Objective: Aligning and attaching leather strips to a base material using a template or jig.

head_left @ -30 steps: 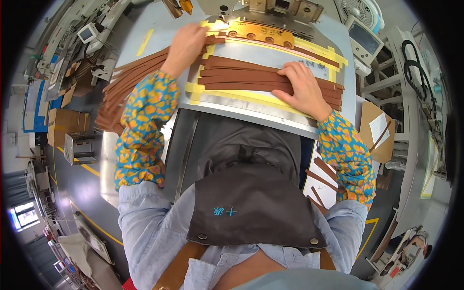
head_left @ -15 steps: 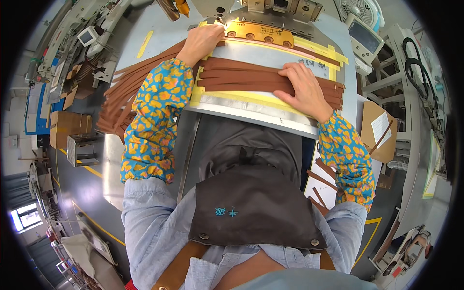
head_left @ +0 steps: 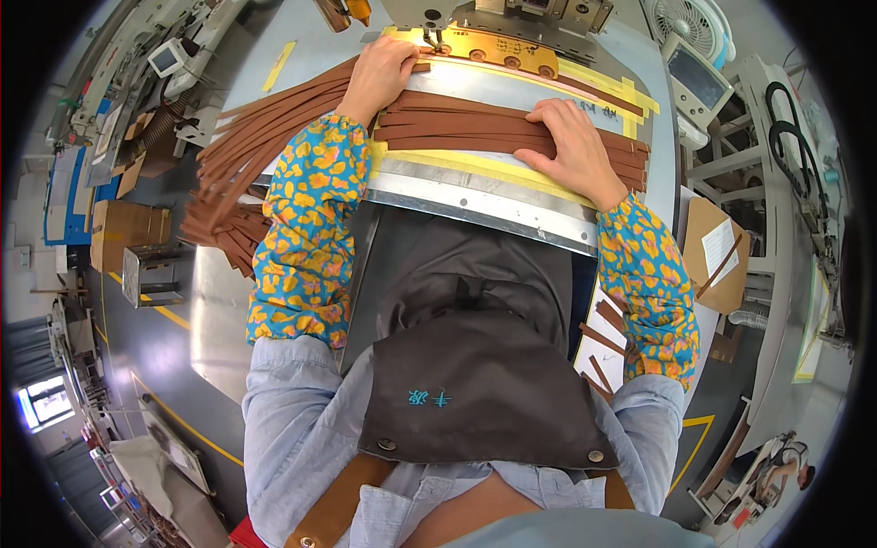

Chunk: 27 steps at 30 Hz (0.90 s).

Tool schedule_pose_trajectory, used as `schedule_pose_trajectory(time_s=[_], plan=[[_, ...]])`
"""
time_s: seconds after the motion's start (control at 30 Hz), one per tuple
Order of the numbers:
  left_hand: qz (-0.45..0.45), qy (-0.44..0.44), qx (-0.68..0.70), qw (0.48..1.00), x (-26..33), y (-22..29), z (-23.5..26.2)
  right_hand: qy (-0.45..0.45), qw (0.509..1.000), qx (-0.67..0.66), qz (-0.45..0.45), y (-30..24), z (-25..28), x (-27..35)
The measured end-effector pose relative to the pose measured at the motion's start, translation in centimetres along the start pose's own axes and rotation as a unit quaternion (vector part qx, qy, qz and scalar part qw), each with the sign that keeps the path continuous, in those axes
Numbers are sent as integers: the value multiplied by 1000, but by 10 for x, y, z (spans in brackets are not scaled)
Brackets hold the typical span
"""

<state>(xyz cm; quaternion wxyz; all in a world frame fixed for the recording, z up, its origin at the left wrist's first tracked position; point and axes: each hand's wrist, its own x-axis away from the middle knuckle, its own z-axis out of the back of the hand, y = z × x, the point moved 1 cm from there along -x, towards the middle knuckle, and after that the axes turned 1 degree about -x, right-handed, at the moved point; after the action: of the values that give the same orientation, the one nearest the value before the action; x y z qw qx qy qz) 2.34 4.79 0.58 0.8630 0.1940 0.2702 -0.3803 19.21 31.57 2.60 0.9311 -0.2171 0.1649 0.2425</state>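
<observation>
While the head view looks straight down, the left hand (head_left: 382, 73) lies flat, fingers together, pressing a brown strip's (head_left: 422, 68) end by the needle of the sewing machine (head_left: 493, 18). The right hand (head_left: 574, 146) is spread open, palm down, on a stack of brown strips (head_left: 475, 128) on the bench (head_left: 475, 196), gripping nothing. Feeding well probably means keeping the strip square to the gold guide plate (head_left: 498, 50), fingertips clear of the needle. Counted: one strip under the left hand, perhaps six in the stack, and many more, too overlapped to count, in a fanned bundle (head_left: 247, 155) hanging off the bench's left edge.
</observation>
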Motion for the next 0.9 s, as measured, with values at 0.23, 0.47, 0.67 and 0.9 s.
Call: schedule_pose_trajectory(time_s=[0.23, 0.47, 0.67, 0.9], plan=[[1, 1, -22, 1000, 0, 0, 1, 8, 1000, 6, 3, 0, -2, -1], [33, -13, 15, 999, 1, 6, 5, 37, 999, 23, 0, 8, 1, 2], [49, -10, 49, 998, 1, -3, 2, 40, 999, 21, -11, 16, 7, 4], [41, -16, 44, 998, 2, -3, 1, 49, 998, 8, -33, 21, 8, 7]])
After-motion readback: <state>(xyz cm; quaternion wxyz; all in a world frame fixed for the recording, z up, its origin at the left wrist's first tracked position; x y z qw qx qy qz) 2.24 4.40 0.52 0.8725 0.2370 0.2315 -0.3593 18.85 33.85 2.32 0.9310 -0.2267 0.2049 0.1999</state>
